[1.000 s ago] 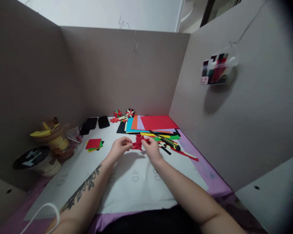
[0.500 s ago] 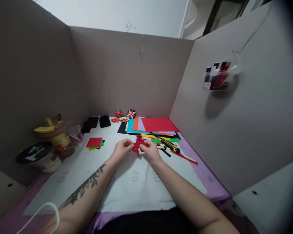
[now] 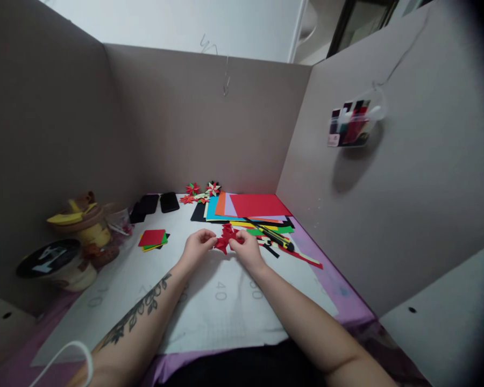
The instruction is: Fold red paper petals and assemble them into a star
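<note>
Between my two hands is a red folded-paper star point(image 3: 226, 240), held above the white sheet on the table. My left hand point(image 3: 199, 248) pinches its left point between thumb and fingertips. On the other side, my right hand point(image 3: 247, 249) is closed on the star's right part, the thumb lying across the front. Just beyond my right hand lie a yellow-and-black utility knife point(image 3: 277, 238) and narrow paper strips point(image 3: 306, 260). A small stack of coloured paper squares point(image 3: 152, 238) sits left of my left hand.
Large coloured paper sheets point(image 3: 258, 205) lie at the back right, beside several finished paper stars point(image 3: 192, 189). A black phone-like slab point(image 3: 170, 202) rests at the back. Tubs point(image 3: 52, 263) crowd the left edge. Grey panels point(image 3: 210, 123) enclose the table.
The whole view has shifted slightly, so most things sit a little further left. The left fingers have moved a little on the star, which shows more of its points now.
</note>
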Motion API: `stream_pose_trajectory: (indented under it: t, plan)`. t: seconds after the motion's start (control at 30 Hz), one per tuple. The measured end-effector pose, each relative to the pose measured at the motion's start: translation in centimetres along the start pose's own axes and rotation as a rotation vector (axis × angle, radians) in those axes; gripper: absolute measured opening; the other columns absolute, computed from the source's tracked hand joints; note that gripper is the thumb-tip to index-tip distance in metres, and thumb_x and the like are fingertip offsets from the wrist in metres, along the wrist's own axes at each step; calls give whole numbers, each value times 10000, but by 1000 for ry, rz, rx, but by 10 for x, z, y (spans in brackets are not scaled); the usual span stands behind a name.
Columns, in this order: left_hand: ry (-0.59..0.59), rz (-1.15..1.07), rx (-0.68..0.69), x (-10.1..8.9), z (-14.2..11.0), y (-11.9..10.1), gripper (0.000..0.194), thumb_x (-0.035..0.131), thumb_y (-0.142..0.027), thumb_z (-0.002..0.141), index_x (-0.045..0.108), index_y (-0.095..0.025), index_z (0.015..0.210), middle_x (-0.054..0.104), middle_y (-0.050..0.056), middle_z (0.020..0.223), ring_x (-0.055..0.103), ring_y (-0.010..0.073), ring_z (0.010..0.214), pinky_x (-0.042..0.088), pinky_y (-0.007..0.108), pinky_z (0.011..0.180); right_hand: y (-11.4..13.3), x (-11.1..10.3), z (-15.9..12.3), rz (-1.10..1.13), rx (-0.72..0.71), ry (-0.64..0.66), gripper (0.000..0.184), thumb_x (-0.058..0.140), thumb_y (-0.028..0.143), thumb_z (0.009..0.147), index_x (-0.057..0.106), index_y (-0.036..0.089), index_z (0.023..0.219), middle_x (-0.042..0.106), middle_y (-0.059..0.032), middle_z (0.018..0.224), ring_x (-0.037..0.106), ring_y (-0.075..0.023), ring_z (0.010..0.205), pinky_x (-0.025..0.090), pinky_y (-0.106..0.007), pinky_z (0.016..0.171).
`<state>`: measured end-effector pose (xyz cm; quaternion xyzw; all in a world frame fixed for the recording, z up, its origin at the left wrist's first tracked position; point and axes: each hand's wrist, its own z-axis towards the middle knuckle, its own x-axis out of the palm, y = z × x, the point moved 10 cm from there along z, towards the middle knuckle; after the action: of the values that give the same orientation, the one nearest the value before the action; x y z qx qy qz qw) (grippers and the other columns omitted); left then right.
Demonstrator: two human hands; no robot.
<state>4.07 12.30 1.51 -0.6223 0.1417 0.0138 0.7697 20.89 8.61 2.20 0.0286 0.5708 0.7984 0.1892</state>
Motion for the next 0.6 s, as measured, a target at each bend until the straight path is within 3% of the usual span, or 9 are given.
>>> stream_pose_trajectory:
  t: [0.13,0.37,0.6]
  plan:
    - [-12,-9,-1,-1,1,4,193,634,-310,669,592,-143,756,634,24,664,589,152,618,443,244,581,-1,4,0,7,11,27,132,548,230,611,440,192,545,449,47,528,395,-113,534,329,-230,540]
    - [-16,-53,-28,1,-1,5,204,645,-310,658,587,-140,753,637,25,666,592,151,616,463,251,593,-18,26,0,154,89,227,132,580,281,658,583,150,646,562,15,589,456,-109,535,351,-224,523]
    - [-28,-25,-17,0,-1,1,183,642,-295,641,596,-137,720,630,18,634,579,141,585,445,237,562,-25,31,-3,193,146,302,170,614,288,652,631,120,676,604,-4,603,483,-106,530,356,-224,520]
